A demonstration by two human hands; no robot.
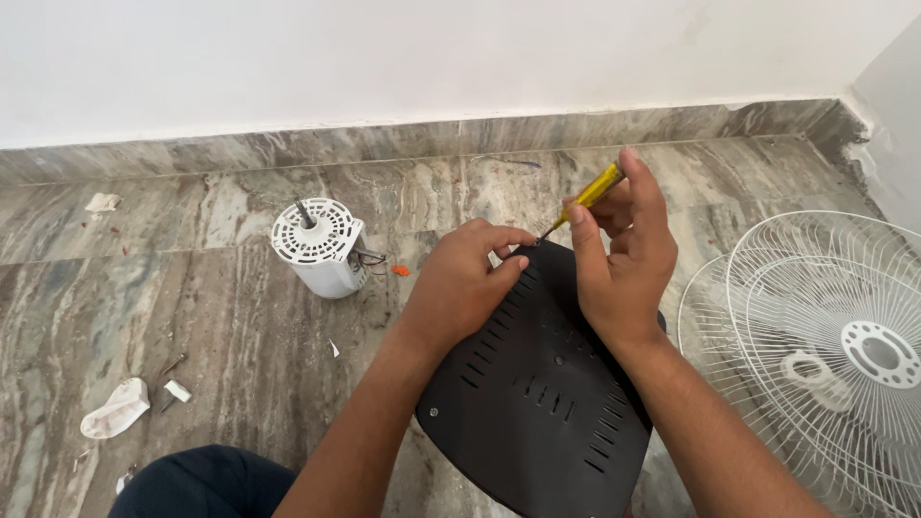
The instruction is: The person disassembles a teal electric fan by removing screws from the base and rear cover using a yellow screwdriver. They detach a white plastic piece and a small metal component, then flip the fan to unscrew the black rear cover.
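Though seemingly tip-down, screwdriver [592, 192] in right grip [619, 251]

Black plastic slotted cover panel [537, 403]: rounded outline, rows of vent slots, one screw near lower-left edge, tilted, far edge raised approx. centre-frame above marble floor. Yellow-handled screwdriver w/ dark shaft [587, 197]: angled, tip down-left at panel's top edge (contact point hidden).

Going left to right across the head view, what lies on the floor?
White rag → white fan motor → left hand → right hand with yellow-handled screwdriver → white fan guards.
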